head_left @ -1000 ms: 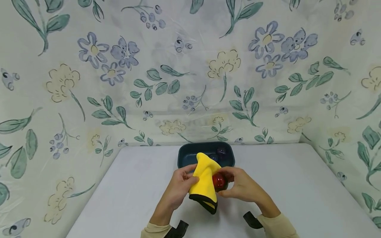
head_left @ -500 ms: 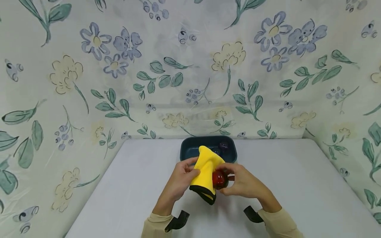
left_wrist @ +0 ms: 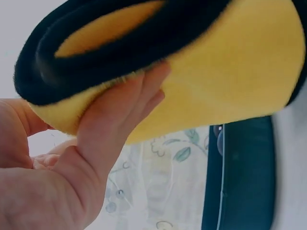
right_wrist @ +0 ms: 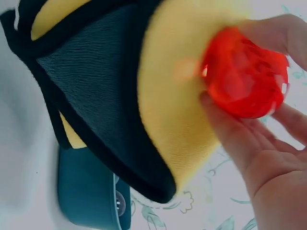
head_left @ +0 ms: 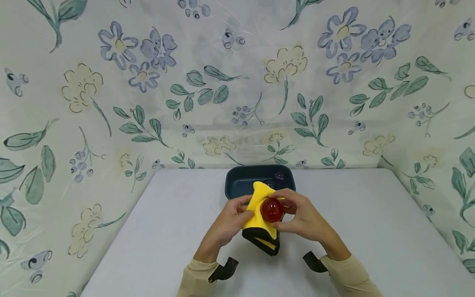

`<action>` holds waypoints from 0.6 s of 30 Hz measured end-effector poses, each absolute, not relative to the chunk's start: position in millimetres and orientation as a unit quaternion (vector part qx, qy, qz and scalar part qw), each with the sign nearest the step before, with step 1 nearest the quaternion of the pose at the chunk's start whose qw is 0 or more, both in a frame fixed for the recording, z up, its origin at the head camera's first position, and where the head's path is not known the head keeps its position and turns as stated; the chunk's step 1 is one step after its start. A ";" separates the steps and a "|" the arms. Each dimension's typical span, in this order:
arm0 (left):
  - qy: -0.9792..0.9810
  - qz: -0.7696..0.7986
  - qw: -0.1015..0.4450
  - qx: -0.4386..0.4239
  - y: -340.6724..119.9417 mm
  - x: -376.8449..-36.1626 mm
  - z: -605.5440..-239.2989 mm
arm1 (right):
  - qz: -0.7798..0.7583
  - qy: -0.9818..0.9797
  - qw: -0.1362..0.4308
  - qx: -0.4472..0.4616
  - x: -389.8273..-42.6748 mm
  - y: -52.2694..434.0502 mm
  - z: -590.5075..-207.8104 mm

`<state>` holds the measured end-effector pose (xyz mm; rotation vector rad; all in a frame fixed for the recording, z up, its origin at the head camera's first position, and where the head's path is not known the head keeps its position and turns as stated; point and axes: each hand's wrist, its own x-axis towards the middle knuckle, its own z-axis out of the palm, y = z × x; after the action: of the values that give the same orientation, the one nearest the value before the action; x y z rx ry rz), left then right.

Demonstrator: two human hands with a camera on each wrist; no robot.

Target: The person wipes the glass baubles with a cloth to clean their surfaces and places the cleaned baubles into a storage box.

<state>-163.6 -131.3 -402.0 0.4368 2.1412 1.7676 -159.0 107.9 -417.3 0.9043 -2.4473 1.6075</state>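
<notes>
Above the white table [head_left: 156,231], a glossy red ball [head_left: 272,209] is pinched by the right hand [head_left: 302,220] against a folded yellow black-edged cloth [head_left: 259,225], gripped by the left hand [head_left: 226,222] for backing.

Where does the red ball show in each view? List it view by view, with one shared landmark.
Head: red ball at centre, held against the yellow cloth.
Left wrist: not in view.
Right wrist: upper right, in the right hand.
Shared landmark: the dark teal tray.
</notes>
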 end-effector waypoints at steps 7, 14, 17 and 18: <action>0.736 0.632 0.177 0.164 -133.4 -164.3 -400.4 | 0.498 -0.818 0.094 0.271 -159.9 108.4 -415.0; 0.735 0.633 0.181 0.160 -132.8 -162.3 -398.5 | 0.452 -0.851 0.110 0.243 -158.2 112.7 -409.4; 0.737 0.632 0.178 0.159 -131.3 -161.9 -398.4 | 0.457 -0.848 0.104 0.245 -159.3 113.7 -408.4; 0.738 0.632 0.176 0.158 -131.0 -161.9 -398.4 | 0.462 -0.846 0.103 0.248 -159.9 113.9 -408.3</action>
<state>-161.9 -131.0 -398.4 0.4484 2.0885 1.7902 -159.9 113.9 -408.3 0.7304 -2.4948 1.3625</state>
